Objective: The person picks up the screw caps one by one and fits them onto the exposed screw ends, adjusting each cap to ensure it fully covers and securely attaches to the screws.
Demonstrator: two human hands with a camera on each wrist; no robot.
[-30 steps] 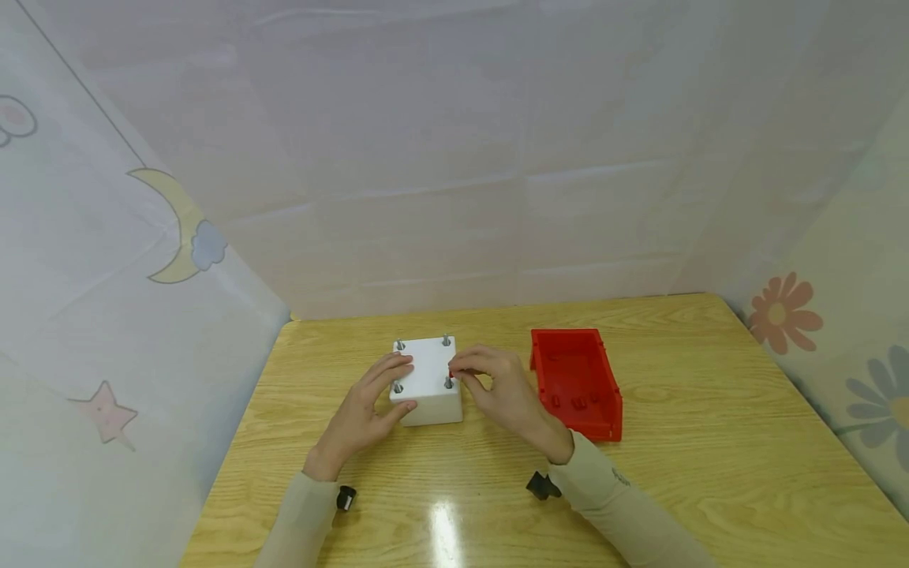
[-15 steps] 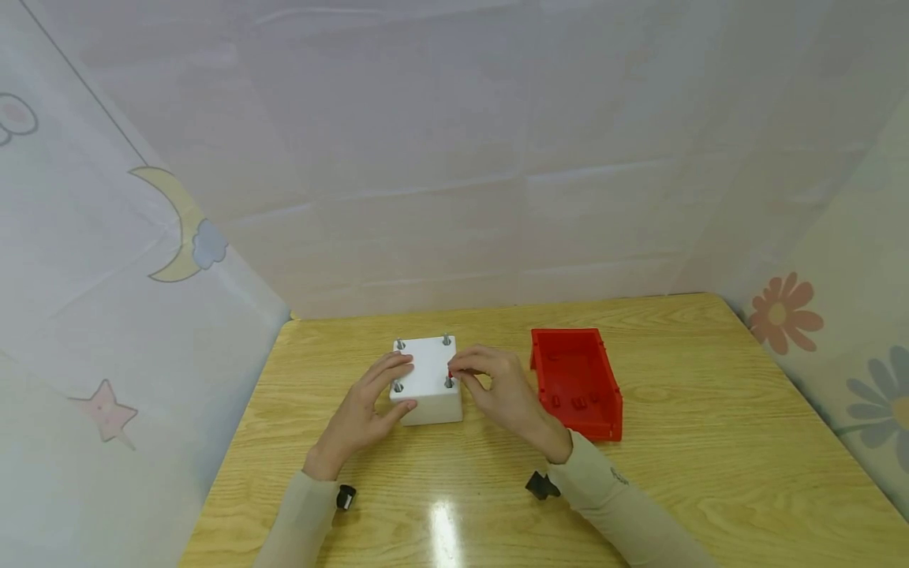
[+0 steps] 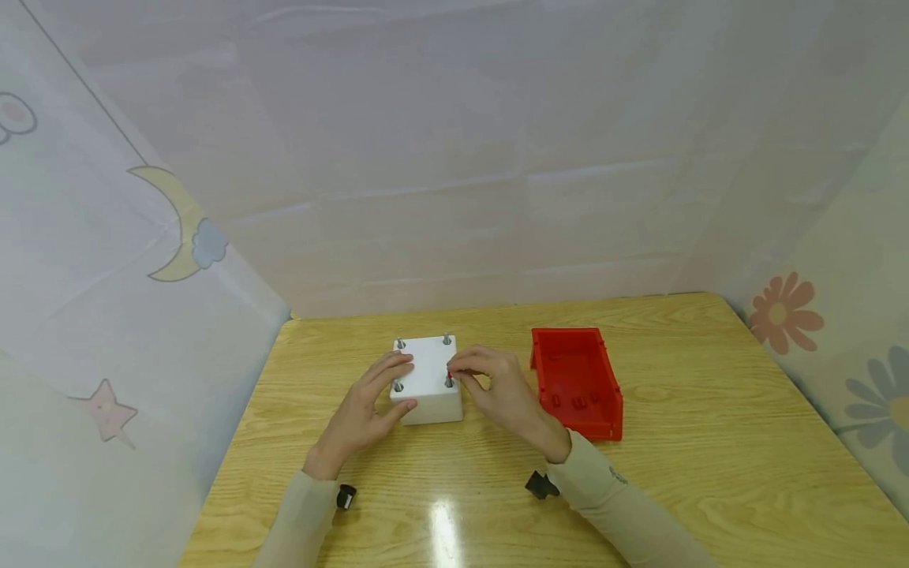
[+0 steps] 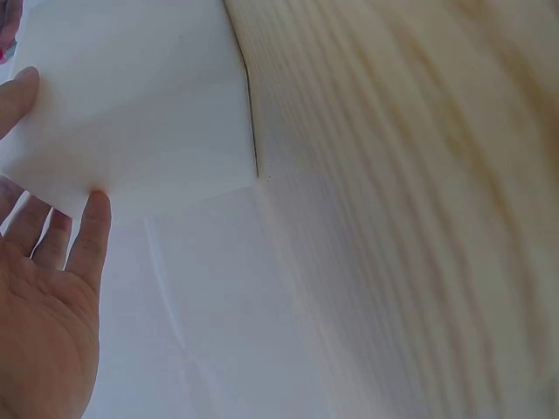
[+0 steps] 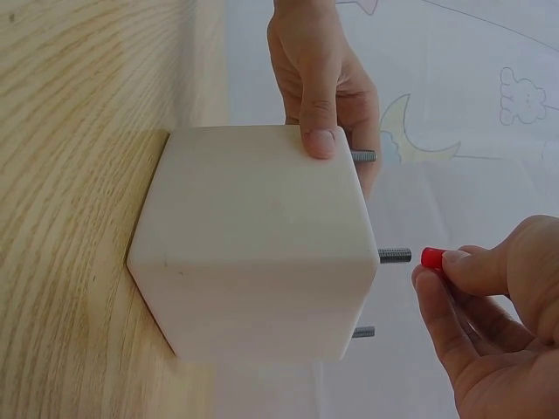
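Observation:
A white block (image 3: 428, 369) stands on the table with a threaded metal stud rising from each top corner. My left hand (image 3: 369, 406) grips its left side, thumb on the near face and fingers over the top edge; in the left wrist view, fingertips (image 4: 98, 205) press its wall. Between thumb and index finger, my right hand (image 3: 497, 390) pinches a small red cap (image 5: 432, 257). The right wrist view shows the cap in line with the near right stud (image 5: 396, 256), a small gap between them. Another bare stud (image 5: 363, 332) shows beside it.
Right of the block, a red bin (image 3: 616, 410) holds several small red pieces (image 3: 579, 403). The wooden table (image 3: 710, 442) meets a pale cloth wall (image 3: 497, 237) at the back, with printed cloth on both sides.
The red cap has shifted very slightly left, in line over the near right stud. My left hand and the block have stayed in place.

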